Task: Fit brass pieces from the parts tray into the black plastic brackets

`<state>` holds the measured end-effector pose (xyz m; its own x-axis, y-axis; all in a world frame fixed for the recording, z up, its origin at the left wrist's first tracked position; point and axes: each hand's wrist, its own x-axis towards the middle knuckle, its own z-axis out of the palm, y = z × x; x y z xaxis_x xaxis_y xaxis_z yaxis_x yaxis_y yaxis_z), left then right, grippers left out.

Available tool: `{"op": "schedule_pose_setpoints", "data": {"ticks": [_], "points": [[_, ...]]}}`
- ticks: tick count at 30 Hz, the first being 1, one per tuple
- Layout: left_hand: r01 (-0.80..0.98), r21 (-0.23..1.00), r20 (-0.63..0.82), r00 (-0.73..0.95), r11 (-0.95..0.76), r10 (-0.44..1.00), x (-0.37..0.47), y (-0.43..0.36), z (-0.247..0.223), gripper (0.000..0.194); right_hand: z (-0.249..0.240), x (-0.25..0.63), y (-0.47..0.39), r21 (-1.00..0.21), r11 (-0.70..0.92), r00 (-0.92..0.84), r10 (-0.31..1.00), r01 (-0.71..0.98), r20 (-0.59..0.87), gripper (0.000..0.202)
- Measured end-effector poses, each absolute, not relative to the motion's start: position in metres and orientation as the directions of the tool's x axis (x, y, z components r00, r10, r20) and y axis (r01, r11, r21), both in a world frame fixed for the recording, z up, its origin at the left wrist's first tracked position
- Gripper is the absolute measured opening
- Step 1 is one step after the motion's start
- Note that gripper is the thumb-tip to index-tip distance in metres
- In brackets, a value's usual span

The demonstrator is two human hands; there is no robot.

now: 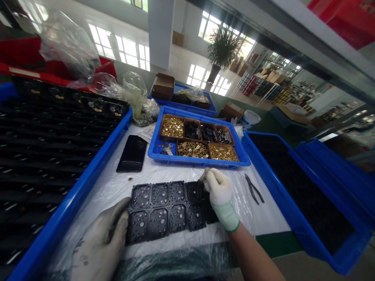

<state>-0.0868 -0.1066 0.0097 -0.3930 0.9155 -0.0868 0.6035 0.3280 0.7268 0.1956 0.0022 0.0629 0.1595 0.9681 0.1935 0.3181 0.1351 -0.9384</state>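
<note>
A black moulded plastic panel (169,208), divided into two rows of square cells with small metal inserts, lies flat on the plastic-covered table. My left hand (101,236), in a pale marked glove, grips the panel's left edge between thumb and fingers. Over its right end is my right hand (217,186), gloved in white with a green cuff. Its fingertips are pinched together near the far edge; whatever they hold is too small or hidden. Beyond the panel, a blue tray (199,160) carries cardboard boxes of brass parts (192,150) and black parts (192,130).
Pliers (253,189) lie to the right, a black phone (132,153) to the left. A large blue bin (88,171) with rows of black panels fills the left side. Another blue bin (307,234) borders the right. Clear plastic bags (137,97) and a white bucket (250,118) stand behind.
</note>
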Motion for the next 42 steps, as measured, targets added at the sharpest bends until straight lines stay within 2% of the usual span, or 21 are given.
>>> {"op": "schedule_pose_setpoints", "data": {"ticks": [6, 12, 17, 21, 29, 42], "points": [[0.644, 0.722, 0.015, -0.38, 0.253, 0.925, -0.088, -0.109, 0.007, 0.05, 0.06, 0.197, -0.008, -0.939, 0.126, 0.161, 0.969, 0.32, 0.185, 0.051], [0.668, 0.722, 0.08, -0.341, 0.181, 0.937, -0.091, -0.108, 0.008, 0.043, 0.063, 0.182, -0.004, -0.982, 0.161, 0.138, 0.975, 0.099, 0.174, 0.054], [0.646, 0.733, 0.037, -0.347, 0.21, 0.937, -0.089, -0.108, 0.009, 0.049, 0.059, 0.166, 0.014, -0.973, 0.138, 0.082, 0.984, 0.184, 0.155, 0.054], [0.624, 0.744, -0.008, -0.351, 0.24, 0.936, -0.086, -0.107, 0.01, 0.056, 0.061, 0.165, 0.011, -0.981, 0.132, 0.081, 0.986, 0.144, 0.145, 0.056], [0.649, 0.74, 0.077, -0.342, 0.177, 0.936, -0.088, -0.107, 0.011, 0.043, 0.066, 0.159, 0.004, -0.961, 0.162, 0.055, 0.982, 0.226, 0.179, 0.054], [0.606, 0.77, 0.049, -0.367, 0.199, 0.929, -0.086, -0.106, 0.011, 0.048, 0.072, 0.154, -0.009, -0.939, 0.172, 0.003, 0.983, 0.297, 0.181, 0.049]]}}
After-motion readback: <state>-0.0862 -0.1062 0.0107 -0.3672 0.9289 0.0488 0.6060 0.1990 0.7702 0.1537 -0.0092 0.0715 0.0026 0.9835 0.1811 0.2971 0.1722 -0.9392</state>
